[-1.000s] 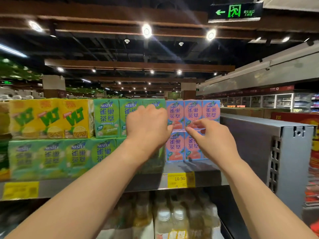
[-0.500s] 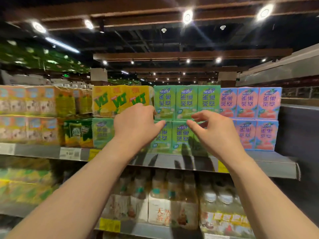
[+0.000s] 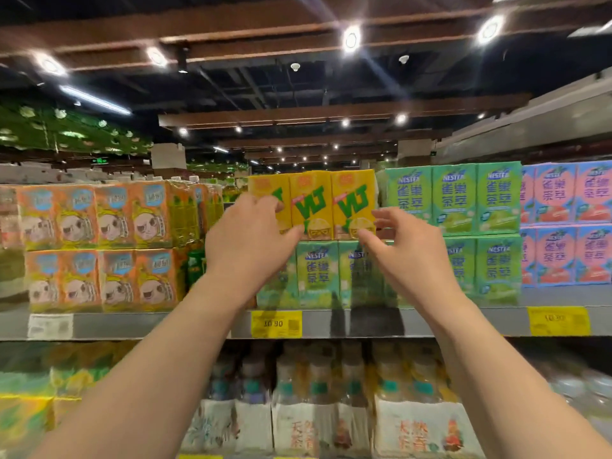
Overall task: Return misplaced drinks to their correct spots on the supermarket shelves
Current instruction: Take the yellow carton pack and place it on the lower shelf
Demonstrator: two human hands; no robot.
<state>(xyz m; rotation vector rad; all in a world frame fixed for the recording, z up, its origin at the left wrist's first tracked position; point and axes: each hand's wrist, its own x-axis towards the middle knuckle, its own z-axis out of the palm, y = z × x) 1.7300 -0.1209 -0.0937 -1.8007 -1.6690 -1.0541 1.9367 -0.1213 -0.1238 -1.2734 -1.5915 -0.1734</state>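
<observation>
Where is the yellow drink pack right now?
The yellow pack is at centre of the head view, stacked on a green pack, more green packs on its right, between both hands.

— What hems in the yellow pack [image 3: 313, 203] between the left hand [image 3: 248, 240] and right hand [image 3: 402, 251]?

— The green Nestea packs [image 3: 453, 197] sit just beside its right flank, another green pack [image 3: 316, 273] right underneath.

— Any room?

— Above it, open air. Left of the left hand there seems to be a dark gap before the orange packs [image 3: 99, 215], though blur hides its depth.
</observation>
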